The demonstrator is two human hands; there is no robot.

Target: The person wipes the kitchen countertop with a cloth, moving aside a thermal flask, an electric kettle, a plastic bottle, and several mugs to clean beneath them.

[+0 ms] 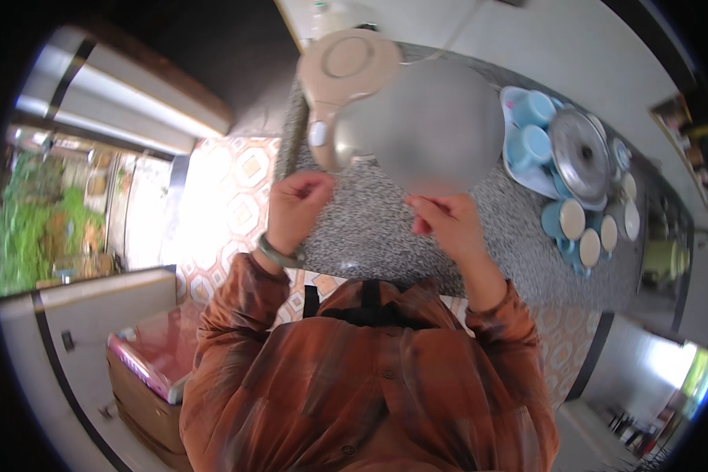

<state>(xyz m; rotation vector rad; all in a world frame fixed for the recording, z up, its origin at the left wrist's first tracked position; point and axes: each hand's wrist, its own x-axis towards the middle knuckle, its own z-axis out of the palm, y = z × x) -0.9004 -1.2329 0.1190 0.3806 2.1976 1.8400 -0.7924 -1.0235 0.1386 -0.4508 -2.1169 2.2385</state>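
My left hand [300, 200] is loosely curled above the speckled grey stone counter [360, 236], just in front of a beige countertop appliance [351, 56]. No object shows in that hand. The appliance has a rounded top, a white button and a shiny steel part at its side. My right hand [445, 218] is bent inward, its thumb and forefinger close together. A large blurred grey round patch [442, 130] lies just beyond it. What is under that blur, and whether the right fingertips touch or pinch anything there, I cannot tell.
On the right, a pale tray [516, 156] holds blue cups [531, 144] and a metal pot lid [578, 156]. Several upturned blue mugs [572, 218] stand before it. A bottle [327, 20] is behind the appliance. A pink-topped box [153, 348] stands at lower left.
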